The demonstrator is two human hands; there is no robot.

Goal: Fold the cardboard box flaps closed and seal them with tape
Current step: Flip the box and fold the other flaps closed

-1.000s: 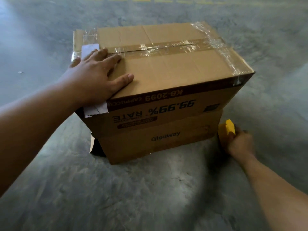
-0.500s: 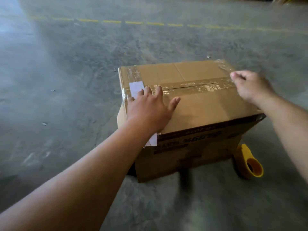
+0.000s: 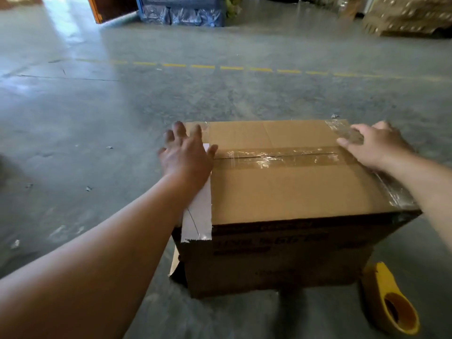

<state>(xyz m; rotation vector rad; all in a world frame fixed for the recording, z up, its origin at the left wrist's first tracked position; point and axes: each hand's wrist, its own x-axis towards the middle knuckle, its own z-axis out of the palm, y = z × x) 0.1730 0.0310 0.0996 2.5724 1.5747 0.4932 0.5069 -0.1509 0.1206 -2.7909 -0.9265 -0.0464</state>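
Observation:
A brown cardboard box (image 3: 281, 192) stands on the concrete floor with its top flaps shut. Clear tape (image 3: 276, 157) runs along the middle seam and another strip covers the right edge. A white label (image 3: 198, 216) lies over the left front corner. My left hand (image 3: 186, 155) rests flat on the left end of the top, fingers spread. My right hand (image 3: 374, 145) lies on the taped right edge, fingers apart, holding nothing. A yellow tape dispenser (image 3: 391, 307) lies on the floor by the box's front right corner.
A loose cardboard flap (image 3: 175, 263) sticks out at the box's lower left. A dashed yellow line (image 3: 232, 68) crosses the floor beyond. Blue wrapped goods (image 3: 181, 11) and stacked pallets (image 3: 406, 15) stand at the far back.
The view has tilted up, showing more of the floor and the back of the hall. My right hand went from the dispenser on the floor to the box's right edge. My left hand slid toward the far left corner.

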